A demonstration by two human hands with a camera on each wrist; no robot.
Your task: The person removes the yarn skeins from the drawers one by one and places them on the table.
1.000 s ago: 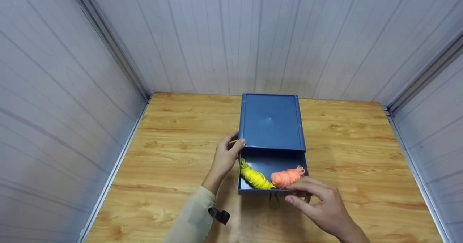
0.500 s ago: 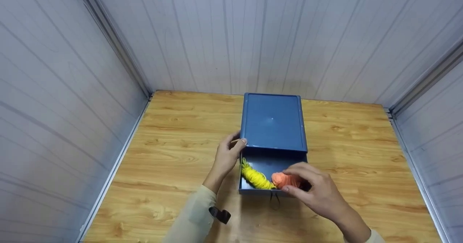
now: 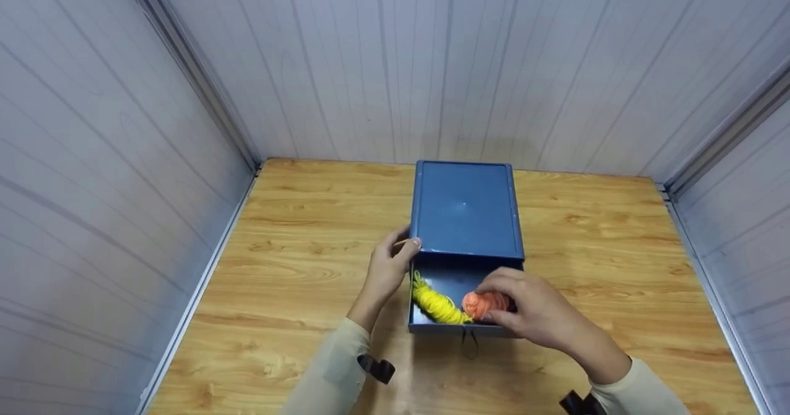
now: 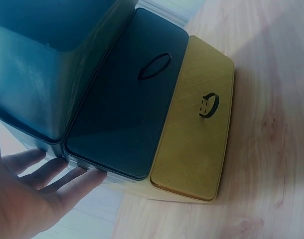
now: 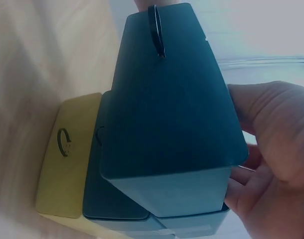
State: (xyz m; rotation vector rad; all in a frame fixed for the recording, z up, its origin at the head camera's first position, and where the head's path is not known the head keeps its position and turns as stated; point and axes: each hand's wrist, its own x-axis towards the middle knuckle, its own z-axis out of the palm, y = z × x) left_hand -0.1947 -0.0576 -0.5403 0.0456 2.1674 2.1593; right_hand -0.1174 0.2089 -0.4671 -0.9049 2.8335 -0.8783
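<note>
1. Fingers of the right hand (image 3: pixel 534 307) curl round the coral cord bundle (image 3: pixel 476 306), inside the pulled-out upper drawer (image 3: pixel 432 328).
2. The left hand (image 3: pixel 386 273) lays extended fingers against the blue cabinet (image 3: pixel 466 208).
3. A yellow cord bundle (image 3: pixel 438 304) lies beside the coral one.
4. The mustard drawer (image 4: pixel 189 144) sits lowest, near the tabletop (image 3: pixel 308 267).

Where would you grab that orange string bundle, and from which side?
Probably the rounded body of the orange bundle, from above and right, as the right hand does: the drawer is open on top but walled in front, and the yellow bundle lies close on the left.
</note>
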